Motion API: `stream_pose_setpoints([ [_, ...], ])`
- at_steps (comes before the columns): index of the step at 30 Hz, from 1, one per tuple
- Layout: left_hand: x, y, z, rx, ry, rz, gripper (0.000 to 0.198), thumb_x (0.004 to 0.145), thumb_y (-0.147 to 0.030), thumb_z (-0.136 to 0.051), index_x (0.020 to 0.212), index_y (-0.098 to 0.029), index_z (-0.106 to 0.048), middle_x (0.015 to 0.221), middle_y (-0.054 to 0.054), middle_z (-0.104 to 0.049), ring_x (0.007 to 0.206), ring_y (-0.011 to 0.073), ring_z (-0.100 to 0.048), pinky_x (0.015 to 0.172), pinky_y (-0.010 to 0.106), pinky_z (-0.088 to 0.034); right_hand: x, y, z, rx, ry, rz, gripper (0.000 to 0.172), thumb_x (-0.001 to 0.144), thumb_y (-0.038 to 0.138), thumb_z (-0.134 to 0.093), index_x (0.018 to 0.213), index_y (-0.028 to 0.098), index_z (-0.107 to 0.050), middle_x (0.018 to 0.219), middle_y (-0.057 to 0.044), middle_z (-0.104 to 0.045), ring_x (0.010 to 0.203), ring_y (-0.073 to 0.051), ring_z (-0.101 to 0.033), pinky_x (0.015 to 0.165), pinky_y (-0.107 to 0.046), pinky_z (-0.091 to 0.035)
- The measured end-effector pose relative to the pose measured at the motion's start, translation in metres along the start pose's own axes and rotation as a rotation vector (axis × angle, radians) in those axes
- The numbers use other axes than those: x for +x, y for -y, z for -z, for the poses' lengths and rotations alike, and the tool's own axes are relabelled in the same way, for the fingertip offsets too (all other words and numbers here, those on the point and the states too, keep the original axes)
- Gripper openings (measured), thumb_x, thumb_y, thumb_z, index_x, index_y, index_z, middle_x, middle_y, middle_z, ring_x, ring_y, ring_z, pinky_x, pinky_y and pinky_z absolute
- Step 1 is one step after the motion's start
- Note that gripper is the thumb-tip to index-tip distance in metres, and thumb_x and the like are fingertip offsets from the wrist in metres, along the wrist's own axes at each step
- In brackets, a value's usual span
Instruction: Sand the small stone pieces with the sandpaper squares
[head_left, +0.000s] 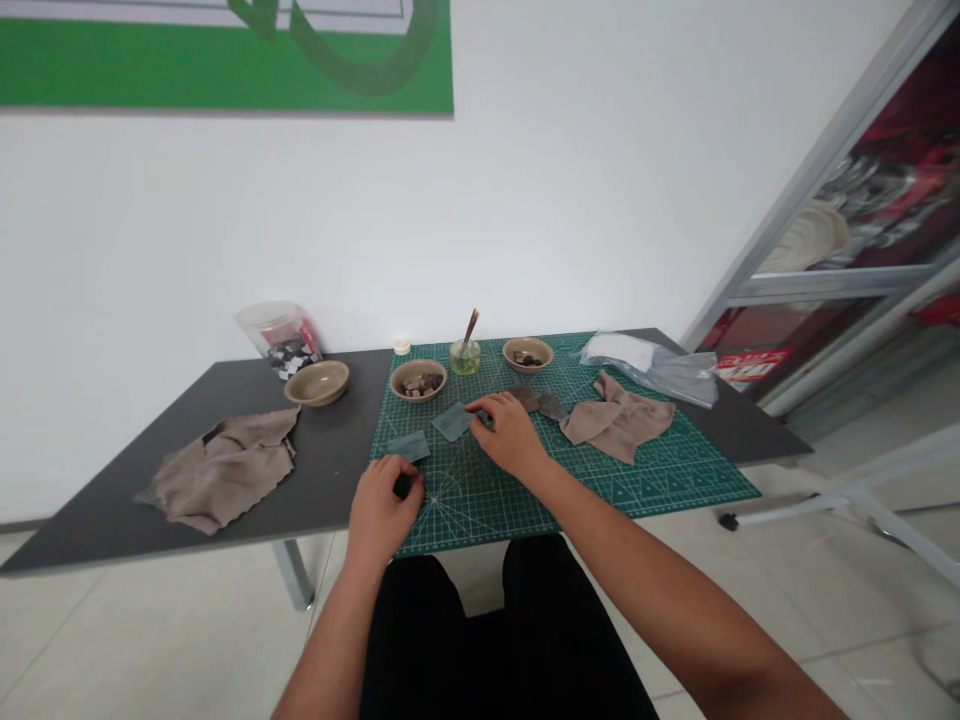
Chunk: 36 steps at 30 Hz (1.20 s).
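My left hand (382, 510) rests curled on the near left part of the green cutting mat (645, 470), fingers closed on a small dark piece I cannot make out. A grey-blue square sheet (411, 445) lies just beyond it. My right hand (506, 430) lies further in on the mat, its fingertips pinching the edge of a second grey-blue sheet (451, 421). Two darker small sheets (541, 402) lie to the right of that hand.
On the grey table (330, 470) are a brown cloth (221, 470) at left, another brown cloth (615, 420) on the mat, three tan bowls (317, 382), a small glass with a stick (465, 355), a plastic jar (281, 335) and a clear bag (652, 365).
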<state>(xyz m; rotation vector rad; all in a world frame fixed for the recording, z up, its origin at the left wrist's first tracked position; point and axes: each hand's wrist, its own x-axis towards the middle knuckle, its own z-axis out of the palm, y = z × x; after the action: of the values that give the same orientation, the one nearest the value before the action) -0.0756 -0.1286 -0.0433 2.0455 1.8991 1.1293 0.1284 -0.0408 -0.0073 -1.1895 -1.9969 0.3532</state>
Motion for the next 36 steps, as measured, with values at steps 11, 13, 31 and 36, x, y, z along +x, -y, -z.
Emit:
stream_pose_setpoints([
  [11, -0.004, 0.0, 0.0, -0.095, -0.093, -0.016, 0.01, 0.085, -0.032, -0.058, 0.088, -0.023, -0.061, 0.085, 0.001, -0.062, 0.077, 0.0172, -0.06, 0.072, 0.03, -0.048, 0.04, -0.034, 0.021, 0.1, -0.121, -0.191, 0.018, 0.081, 0.023, -0.058, 0.097, 0.018, -0.066, 0.092, -0.006, -0.072, 0.087, -0.019, -0.065, 0.084, -0.034, -0.047],
  [13, -0.005, 0.0, 0.002, -0.142, -0.145, 0.023, 0.012, 0.084, -0.033, -0.06, 0.087, -0.023, -0.064, 0.087, 0.001, -0.062, 0.074, 0.0152, -0.06, 0.071, 0.029, -0.049, 0.057, -0.038, 0.022, 0.122, -0.12, -0.236, 0.025, 0.08, 0.027, -0.062, 0.103, 0.016, -0.063, 0.096, -0.008, -0.071, 0.089, -0.02, -0.065, 0.084, -0.034, -0.048],
  [31, 0.008, -0.033, -0.021, -0.715, 0.004, 0.313, 0.025, 0.073, -0.032, -0.07, 0.095, -0.021, -0.074, 0.094, 0.005, -0.069, 0.082, 0.0176, -0.063, 0.079, 0.032, -0.051, 0.171, -0.056, -0.02, 0.07, 0.032, -0.298, 0.037, 0.085, 0.036, -0.062, 0.115, 0.014, -0.063, 0.102, -0.01, -0.071, 0.094, -0.018, -0.066, 0.086, -0.03, -0.047],
  [36, 0.016, -0.045, -0.028, -0.843, 0.054, 0.4, 0.022, 0.068, -0.026, -0.073, 0.088, -0.02, -0.074, 0.076, 0.002, -0.068, 0.071, 0.0159, -0.06, 0.07, 0.029, -0.049, 0.173, -0.056, -0.019, 0.056, 0.076, -0.285, 0.022, 0.09, 0.032, -0.057, 0.096, 0.016, -0.071, 0.089, -0.007, -0.074, 0.087, -0.017, -0.068, 0.08, -0.026, -0.048],
])
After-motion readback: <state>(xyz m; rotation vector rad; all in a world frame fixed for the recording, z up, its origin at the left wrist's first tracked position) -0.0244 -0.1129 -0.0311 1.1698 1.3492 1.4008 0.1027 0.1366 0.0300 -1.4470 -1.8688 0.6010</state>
